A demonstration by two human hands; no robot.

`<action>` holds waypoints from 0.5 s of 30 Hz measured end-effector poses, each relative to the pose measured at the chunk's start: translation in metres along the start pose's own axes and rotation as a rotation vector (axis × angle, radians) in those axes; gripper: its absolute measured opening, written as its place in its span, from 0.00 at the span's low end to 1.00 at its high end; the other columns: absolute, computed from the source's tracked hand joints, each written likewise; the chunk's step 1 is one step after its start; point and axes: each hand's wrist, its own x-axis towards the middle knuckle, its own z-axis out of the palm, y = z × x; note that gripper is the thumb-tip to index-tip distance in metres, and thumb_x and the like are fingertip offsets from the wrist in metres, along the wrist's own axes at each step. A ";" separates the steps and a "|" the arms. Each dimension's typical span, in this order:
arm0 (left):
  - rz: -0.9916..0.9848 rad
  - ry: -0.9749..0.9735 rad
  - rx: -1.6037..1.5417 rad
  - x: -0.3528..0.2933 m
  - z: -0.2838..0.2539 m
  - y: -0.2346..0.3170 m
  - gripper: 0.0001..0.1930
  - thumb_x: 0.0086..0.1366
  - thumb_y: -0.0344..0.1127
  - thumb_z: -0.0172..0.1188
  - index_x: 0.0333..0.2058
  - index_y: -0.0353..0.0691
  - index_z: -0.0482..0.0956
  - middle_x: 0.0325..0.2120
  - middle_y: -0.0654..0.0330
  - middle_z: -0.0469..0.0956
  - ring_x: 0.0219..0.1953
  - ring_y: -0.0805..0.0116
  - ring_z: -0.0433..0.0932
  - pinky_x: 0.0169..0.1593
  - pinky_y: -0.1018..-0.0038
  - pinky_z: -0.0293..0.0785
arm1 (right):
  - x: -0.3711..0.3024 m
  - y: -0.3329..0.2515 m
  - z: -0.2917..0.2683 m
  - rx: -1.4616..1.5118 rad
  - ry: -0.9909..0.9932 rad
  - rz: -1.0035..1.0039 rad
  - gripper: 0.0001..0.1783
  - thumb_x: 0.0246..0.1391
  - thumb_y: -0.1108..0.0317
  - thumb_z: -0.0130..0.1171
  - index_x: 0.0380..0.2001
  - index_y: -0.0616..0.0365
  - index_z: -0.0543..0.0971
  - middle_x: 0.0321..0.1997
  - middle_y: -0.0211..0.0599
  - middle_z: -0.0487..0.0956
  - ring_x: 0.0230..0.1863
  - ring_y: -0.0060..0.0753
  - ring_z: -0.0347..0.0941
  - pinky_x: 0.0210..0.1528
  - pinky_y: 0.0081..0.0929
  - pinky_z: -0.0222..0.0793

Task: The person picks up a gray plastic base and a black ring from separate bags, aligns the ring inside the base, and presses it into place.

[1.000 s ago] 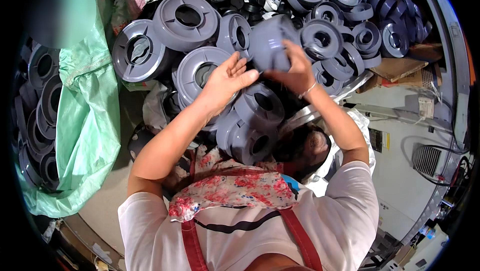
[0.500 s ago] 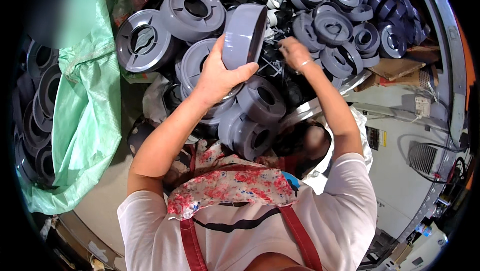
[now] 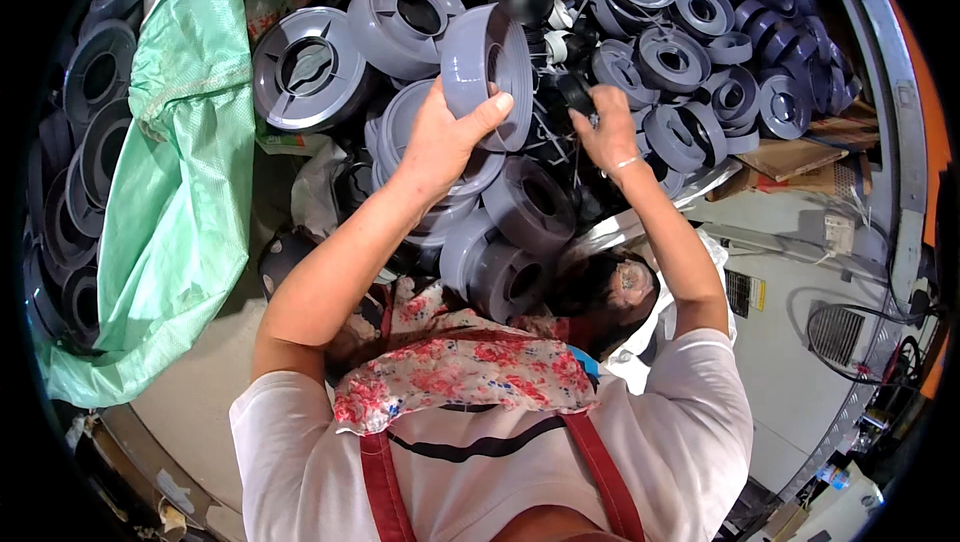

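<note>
My left hand (image 3: 446, 138) is closed around a grey plastic ring-shaped part (image 3: 470, 67), tilted so its ribbed inner face turns to the right. My right hand (image 3: 608, 130), a bracelet at its wrist, is closed on a small black plastic piece (image 3: 573, 92), its far end partly lost among dark things. Under and around that hand lies a heap of small black parts and thin strips (image 3: 552, 127). Below the held part, more grey round parts (image 3: 530, 200) are stacked close to my lap.
Large grey round parts (image 3: 310, 70) stand at the back left. More grey rings (image 3: 672, 57) are piled at the right, by flattened cardboard (image 3: 795, 154). A green woven sack (image 3: 195, 172) bulges at the left. To the right is a pale machine panel (image 3: 780, 342) with cables.
My left hand has turned the grey part so its inner face shows more. The right hand has shifted slightly right and now grips a black piece.
</note>
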 end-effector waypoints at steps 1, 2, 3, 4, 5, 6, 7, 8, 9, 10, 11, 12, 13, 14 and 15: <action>-0.049 -0.020 -0.082 -0.001 0.000 0.000 0.19 0.58 0.39 0.59 0.44 0.33 0.69 0.37 0.58 0.75 0.41 0.71 0.73 0.48 0.73 0.69 | 0.004 -0.020 -0.014 0.092 0.083 -0.115 0.17 0.37 0.70 0.65 0.32 0.65 0.74 0.43 0.51 0.71 0.48 0.53 0.66 0.50 0.40 0.63; -0.080 -0.059 -0.170 -0.003 -0.001 0.000 0.20 0.59 0.40 0.59 0.45 0.33 0.69 0.38 0.58 0.75 0.41 0.71 0.73 0.48 0.73 0.69 | 0.009 -0.042 -0.028 0.183 0.167 -0.234 0.17 0.37 0.71 0.65 0.33 0.66 0.74 0.48 0.56 0.71 0.51 0.56 0.66 0.52 0.39 0.63; -0.111 -0.100 -0.256 -0.004 -0.002 0.000 0.20 0.59 0.40 0.58 0.45 0.34 0.69 0.38 0.58 0.74 0.41 0.71 0.73 0.48 0.73 0.70 | 0.011 -0.062 -0.039 0.270 0.088 -0.258 0.17 0.39 0.70 0.64 0.34 0.65 0.75 0.49 0.59 0.69 0.53 0.57 0.65 0.54 0.37 0.63; -0.143 -0.141 -0.344 -0.006 -0.002 0.001 0.20 0.59 0.41 0.57 0.46 0.34 0.68 0.39 0.58 0.74 0.41 0.71 0.73 0.47 0.72 0.70 | 0.012 -0.079 -0.048 0.355 0.004 -0.281 0.17 0.40 0.69 0.64 0.35 0.65 0.75 0.51 0.63 0.68 0.55 0.59 0.64 0.55 0.35 0.62; -0.127 -0.139 -0.383 -0.011 0.004 0.008 0.21 0.60 0.40 0.56 0.47 0.34 0.67 0.40 0.59 0.73 0.41 0.72 0.74 0.47 0.72 0.72 | 0.012 -0.091 -0.058 0.374 -0.149 -0.247 0.16 0.41 0.68 0.62 0.35 0.64 0.76 0.51 0.68 0.67 0.56 0.59 0.63 0.54 0.33 0.63; -0.130 -0.156 -0.350 -0.012 0.003 0.009 0.20 0.60 0.39 0.56 0.47 0.33 0.67 0.40 0.59 0.73 0.41 0.72 0.74 0.46 0.73 0.72 | 0.012 -0.095 -0.058 0.363 -0.135 -0.262 0.20 0.41 0.66 0.61 0.38 0.65 0.74 0.45 0.68 0.71 0.50 0.59 0.69 0.50 0.35 0.67; -0.134 -0.170 -0.318 -0.014 0.000 0.009 0.19 0.60 0.37 0.56 0.47 0.32 0.67 0.39 0.59 0.73 0.40 0.72 0.74 0.45 0.73 0.72 | 0.014 -0.102 -0.062 0.419 -0.141 -0.174 0.25 0.39 0.65 0.62 0.42 0.65 0.72 0.44 0.67 0.71 0.49 0.58 0.68 0.49 0.35 0.66; -0.138 -0.183 -0.286 -0.016 -0.002 0.009 0.18 0.60 0.35 0.55 0.46 0.32 0.67 0.38 0.59 0.73 0.40 0.72 0.74 0.45 0.74 0.72 | 0.018 -0.110 -0.069 0.475 -0.147 -0.086 0.29 0.37 0.64 0.63 0.45 0.65 0.70 0.43 0.65 0.71 0.48 0.57 0.68 0.49 0.36 0.66; -0.131 -0.203 -0.263 -0.018 -0.001 0.011 0.18 0.60 0.35 0.55 0.46 0.32 0.67 0.39 0.59 0.73 0.40 0.72 0.74 0.44 0.74 0.72 | 0.022 -0.116 -0.078 0.341 -0.161 -0.113 0.34 0.35 0.64 0.64 0.49 0.65 0.66 0.42 0.62 0.69 0.47 0.56 0.66 0.49 0.36 0.65; -0.125 -0.221 -0.242 -0.021 -0.001 0.013 0.18 0.60 0.35 0.55 0.47 0.31 0.67 0.39 0.58 0.73 0.40 0.72 0.74 0.44 0.74 0.73 | 0.024 -0.121 -0.084 0.206 -0.176 -0.139 0.39 0.34 0.63 0.65 0.52 0.65 0.62 0.42 0.60 0.67 0.46 0.55 0.65 0.49 0.37 0.64; -0.118 -0.238 -0.221 -0.024 -0.001 0.015 0.19 0.60 0.35 0.55 0.47 0.31 0.66 0.40 0.58 0.73 0.40 0.72 0.74 0.44 0.74 0.73 | 0.025 -0.121 -0.086 0.182 -0.280 -0.146 0.43 0.32 0.63 0.66 0.53 0.66 0.59 0.44 0.58 0.63 0.47 0.55 0.61 0.51 0.36 0.62; -0.152 -0.255 -0.267 -0.025 -0.003 0.018 0.19 0.60 0.35 0.55 0.47 0.31 0.66 0.40 0.58 0.74 0.40 0.72 0.75 0.44 0.74 0.73 | 0.024 -0.123 -0.087 0.146 -0.275 -0.194 0.43 0.32 0.64 0.66 0.52 0.66 0.59 0.44 0.59 0.63 0.47 0.56 0.61 0.51 0.36 0.63; -0.187 -0.275 -0.313 -0.026 -0.005 0.020 0.19 0.60 0.35 0.55 0.47 0.31 0.66 0.40 0.58 0.74 0.39 0.72 0.75 0.44 0.74 0.73 | 0.021 -0.125 -0.088 0.108 -0.269 -0.239 0.42 0.32 0.65 0.66 0.52 0.67 0.59 0.44 0.59 0.63 0.47 0.57 0.61 0.51 0.36 0.63; -0.223 -0.295 -0.359 -0.027 -0.007 0.021 0.19 0.60 0.35 0.55 0.47 0.31 0.67 0.40 0.58 0.74 0.39 0.72 0.75 0.44 0.74 0.74 | 0.019 -0.127 -0.089 0.070 -0.263 -0.284 0.42 0.31 0.65 0.66 0.51 0.68 0.59 0.44 0.59 0.63 0.47 0.58 0.61 0.51 0.36 0.63; -0.204 -0.313 -0.307 -0.028 -0.007 0.021 0.19 0.60 0.35 0.55 0.47 0.31 0.67 0.39 0.58 0.74 0.40 0.73 0.75 0.44 0.74 0.73 | 0.018 -0.128 -0.090 0.050 -0.259 -0.305 0.41 0.30 0.68 0.67 0.49 0.68 0.59 0.44 0.56 0.62 0.47 0.57 0.60 0.49 0.37 0.65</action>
